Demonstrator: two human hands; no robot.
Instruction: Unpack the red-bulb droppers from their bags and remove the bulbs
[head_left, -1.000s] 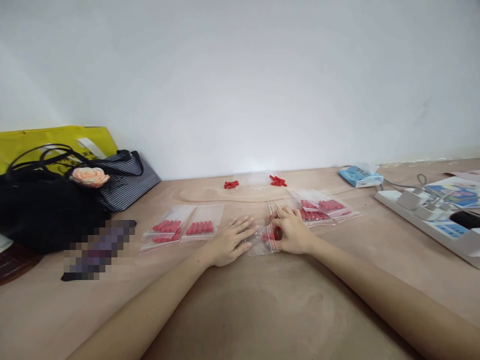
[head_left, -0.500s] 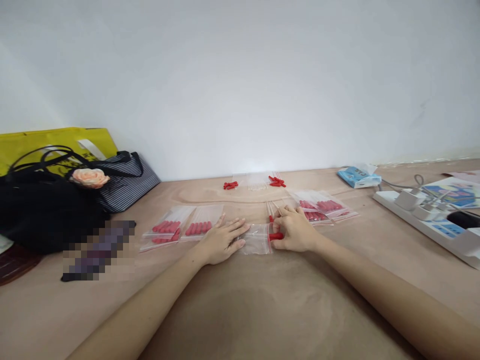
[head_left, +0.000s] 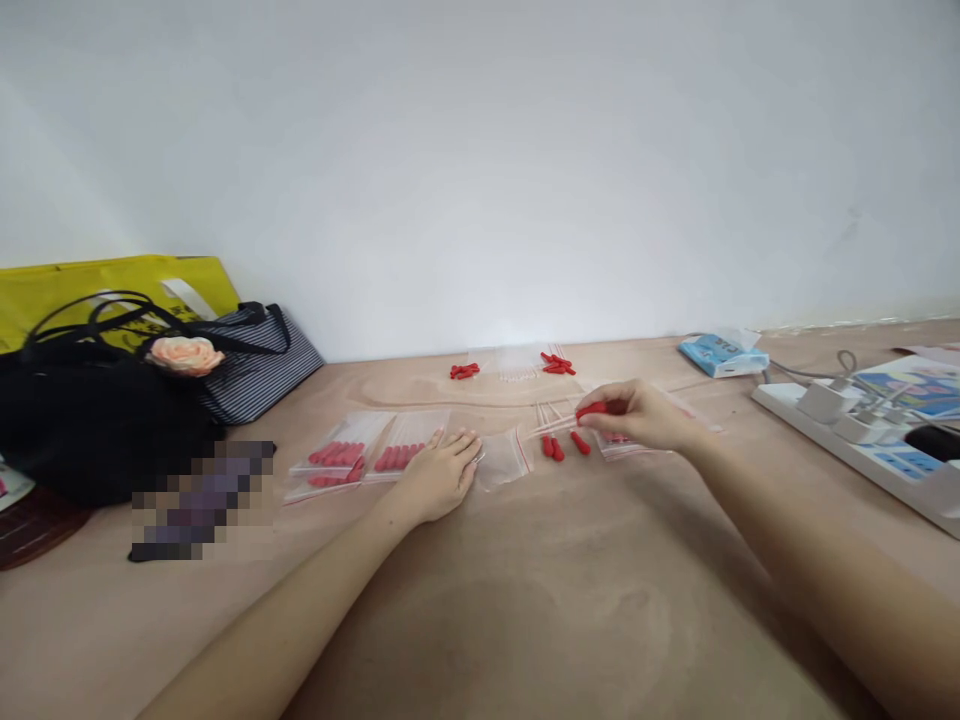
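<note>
My right hand (head_left: 634, 415) is raised over the table, fingers closed around red-tipped sticks (head_left: 592, 410) whose thin pale shafts point left. Below it lie three more red-tipped sticks (head_left: 553, 450), shafts pointing away from me. My left hand (head_left: 442, 475) rests flat with fingers stretched out, at the left edge of a clear zip bag (head_left: 504, 460). No red shows in that bag. Left of this hand are zip bags (head_left: 401, 455) filled with red-tipped pieces. Partly hidden behind my right hand are more filled bags (head_left: 626, 450).
Against the wall lie two small red piles (head_left: 557, 364) with clear bags (head_left: 516, 362) between them. A blue tissue pack (head_left: 721, 354) and a white power strip (head_left: 862, 440) are at the right. Black (head_left: 97, 430) and striped bags (head_left: 247, 360) stand at the left.
My right hand has lifted away from the zip bag toward the right, holding red-tipped sticks. My left hand has slid slightly left, and the bag's red-edged mouth now lies free.
</note>
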